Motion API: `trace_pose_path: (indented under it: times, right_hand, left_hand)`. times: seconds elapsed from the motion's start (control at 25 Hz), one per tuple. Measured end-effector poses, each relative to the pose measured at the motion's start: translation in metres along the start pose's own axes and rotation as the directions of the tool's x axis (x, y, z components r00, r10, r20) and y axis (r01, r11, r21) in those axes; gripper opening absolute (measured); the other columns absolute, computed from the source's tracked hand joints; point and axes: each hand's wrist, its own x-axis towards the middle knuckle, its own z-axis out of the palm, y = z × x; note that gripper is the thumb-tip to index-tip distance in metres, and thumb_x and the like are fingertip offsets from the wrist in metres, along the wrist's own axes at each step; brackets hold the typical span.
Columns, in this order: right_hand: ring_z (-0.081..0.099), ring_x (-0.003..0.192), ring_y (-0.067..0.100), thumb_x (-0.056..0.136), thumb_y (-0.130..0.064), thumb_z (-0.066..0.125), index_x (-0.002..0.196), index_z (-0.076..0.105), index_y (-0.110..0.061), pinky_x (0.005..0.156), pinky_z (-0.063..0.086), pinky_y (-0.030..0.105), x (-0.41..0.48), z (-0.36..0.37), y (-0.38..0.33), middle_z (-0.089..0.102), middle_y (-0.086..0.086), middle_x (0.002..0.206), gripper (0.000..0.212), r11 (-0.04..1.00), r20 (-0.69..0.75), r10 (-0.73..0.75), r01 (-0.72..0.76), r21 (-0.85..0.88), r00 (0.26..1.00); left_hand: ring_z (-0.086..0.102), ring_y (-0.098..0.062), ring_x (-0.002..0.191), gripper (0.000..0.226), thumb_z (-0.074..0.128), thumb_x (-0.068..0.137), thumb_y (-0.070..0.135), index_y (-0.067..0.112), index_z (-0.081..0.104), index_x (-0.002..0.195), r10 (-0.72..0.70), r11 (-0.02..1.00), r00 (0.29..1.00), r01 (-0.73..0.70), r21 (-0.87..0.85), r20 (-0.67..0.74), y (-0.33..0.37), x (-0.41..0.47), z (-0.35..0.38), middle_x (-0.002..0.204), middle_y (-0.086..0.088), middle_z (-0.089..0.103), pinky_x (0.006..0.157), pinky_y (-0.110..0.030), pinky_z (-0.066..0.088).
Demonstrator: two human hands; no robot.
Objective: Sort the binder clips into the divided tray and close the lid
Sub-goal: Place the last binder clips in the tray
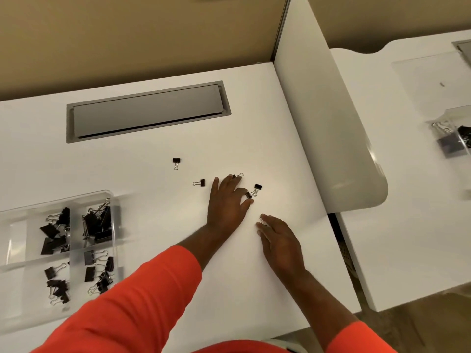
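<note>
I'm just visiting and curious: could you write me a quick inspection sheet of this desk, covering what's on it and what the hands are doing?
Surface: white desk, with a closed grey hatch set into it.
Job's things: clear divided tray at left, black clips in several sections, lid not seen; five loose clips on the desk, e.g. one lying alone.
Clutter: nothing seen.
Hands: left hand flat on the desk, fingers touching loose clips; right hand pinching something small, seemingly a clip.
Cables: nothing seen.
Surroundings: white divider; neighbouring desk with another clear box of clips; tan wall.
</note>
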Motion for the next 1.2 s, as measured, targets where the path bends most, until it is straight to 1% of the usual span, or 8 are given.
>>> trace_pose_path:
  times: [0.12,0.28,0.44,0.52,0.6,0.72,1.12,1.2]
  right_hand:
    - [0.063,0.118,0.013,0.088,-0.007,0.071,0.118,0.074,-0.017,0.098,0.051,0.025,0.000,-0.002,0.000,0.067,-0.002,0.130,0.031,1.000,0.036,0.028,-0.027,-0.004,0.999]
    - [0.064,0.116,0.015,0.086,-0.003,0.070,0.120,0.073,-0.016,0.099,0.047,0.022,0.002,-0.002,-0.001,0.067,0.000,0.128,0.036,0.997,0.077,0.083,-0.082,-0.010,0.994]
    - [0.060,0.120,0.011,0.088,-0.003,0.064,0.123,0.071,-0.017,0.105,0.029,0.004,-0.001,0.000,-0.014,0.064,-0.004,0.130,0.038,0.988,0.106,0.138,-0.144,0.048,0.985]
    - [0.059,0.120,0.009,0.088,-0.003,0.064,0.123,0.071,-0.017,0.105,0.025,0.000,-0.002,0.001,-0.027,0.064,-0.004,0.130,0.038,0.989,0.105,0.119,-0.127,0.070,0.987]
    - [0.060,0.120,0.010,0.087,-0.001,0.065,0.121,0.072,-0.016,0.105,0.029,0.003,-0.003,0.002,-0.044,0.066,-0.003,0.129,0.038,0.994,0.098,0.063,-0.071,0.084,0.993]
    - [0.060,0.119,0.008,0.085,0.001,0.066,0.118,0.074,-0.018,0.102,0.040,0.015,-0.007,0.006,-0.071,0.066,-0.005,0.129,0.039,0.995,0.078,-0.014,0.006,0.101,0.997]
    - [0.062,0.116,0.008,0.084,0.004,0.068,0.114,0.075,-0.021,0.098,0.050,0.026,-0.025,0.040,-0.173,0.067,-0.007,0.126,0.040,0.971,0.051,-0.197,0.188,0.150,0.979]
    - [0.061,0.116,0.005,0.084,0.005,0.069,0.113,0.075,-0.021,0.098,0.049,0.022,-0.029,0.051,-0.198,0.068,-0.008,0.125,0.040,0.962,0.050,-0.231,0.220,0.162,0.972]
  left_hand:
    - [0.042,-0.020,0.137,0.019,0.069,0.086,0.035,0.021,0.074,0.098,-0.001,1.000,1.000,0.001,-0.025,-0.001,0.001,-0.003,-0.003,0.138,-0.002,0.058,0.121,-0.045,0.014]
    - [0.040,-0.019,0.138,0.017,0.069,0.086,0.034,0.020,0.073,0.095,-0.023,0.998,1.000,0.023,-0.057,-0.006,-0.004,-0.020,-0.014,0.138,-0.002,0.058,0.122,-0.040,0.010]
    - [0.043,-0.019,0.137,0.014,0.073,0.084,0.034,0.021,0.073,0.091,-0.057,0.991,0.996,0.048,-0.127,-0.062,-0.015,-0.047,-0.035,0.136,-0.001,0.060,0.120,-0.042,0.017]
    - [0.045,-0.018,0.136,0.014,0.075,0.082,0.033,0.022,0.072,0.089,-0.065,0.987,0.994,0.051,-0.150,-0.092,-0.020,-0.062,-0.048,0.135,-0.001,0.061,0.120,-0.044,0.019]
    - [0.045,-0.017,0.135,0.015,0.076,0.082,0.035,0.022,0.072,0.090,-0.071,0.985,0.991,0.051,-0.167,-0.116,-0.026,-0.079,-0.060,0.134,-0.001,0.061,0.119,-0.044,0.021]
    - [0.045,-0.016,0.136,0.018,0.074,0.083,0.037,0.022,0.071,0.092,-0.081,0.981,0.984,0.050,-0.185,-0.161,-0.037,-0.106,-0.080,0.133,0.000,0.062,0.120,-0.045,0.021]
    - [0.042,-0.014,0.138,0.022,0.069,0.086,0.041,0.022,0.070,0.097,-0.150,0.977,0.949,0.100,-0.188,-0.278,-0.097,-0.193,-0.147,0.134,0.001,0.060,0.119,-0.044,0.021]
    - [0.044,-0.015,0.136,0.022,0.070,0.085,0.040,0.022,0.070,0.097,-0.167,0.976,0.941,0.115,-0.186,-0.295,-0.113,-0.210,-0.164,0.134,0.001,0.060,0.117,-0.045,0.026]
